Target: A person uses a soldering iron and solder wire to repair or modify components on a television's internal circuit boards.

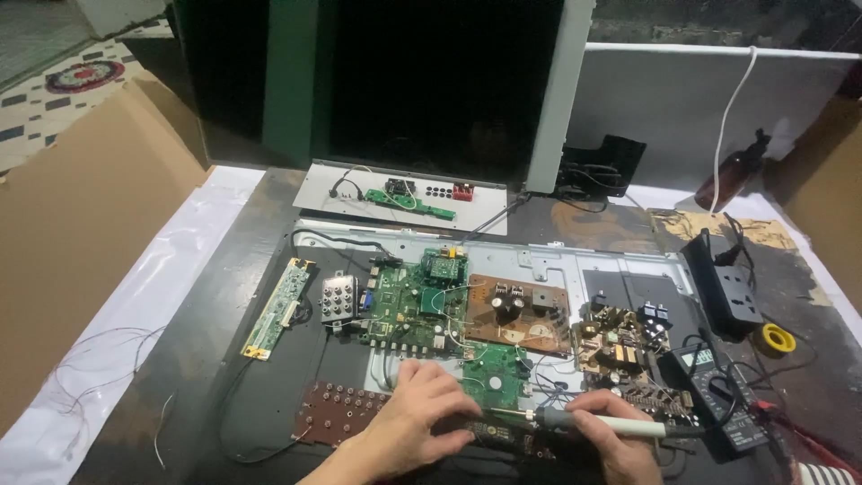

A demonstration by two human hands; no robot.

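Soldering on a dismantled display chassis. The soldering iron (593,420) lies nearly level, its pale handle to the right and its dark tip pointing left at a dark narrow board (503,436) at the near edge of the work, just below the small green board (492,377). The right hand (620,440) is closed around the iron's handle in a pen-like grip, knuckles up, wrist low at the frame's bottom edge. The left hand (417,422) lies palm down just left of the small green board, fingers curled and fingertips (467,415) pressing on the narrow board; whether anything is pinched beneath them cannot be told. Good practice here, as a judgement: steady the board with the left hand, rest the right wrist, bring only the tip to the joint, and keep the fingers clear of the hot end. Left of the small green board lies a brown board with rows of round pads (337,409); above it the large green main board (413,305); up and right a brown board with capacitors (519,313); to the right a power board (620,346) and a multimeter (714,395).
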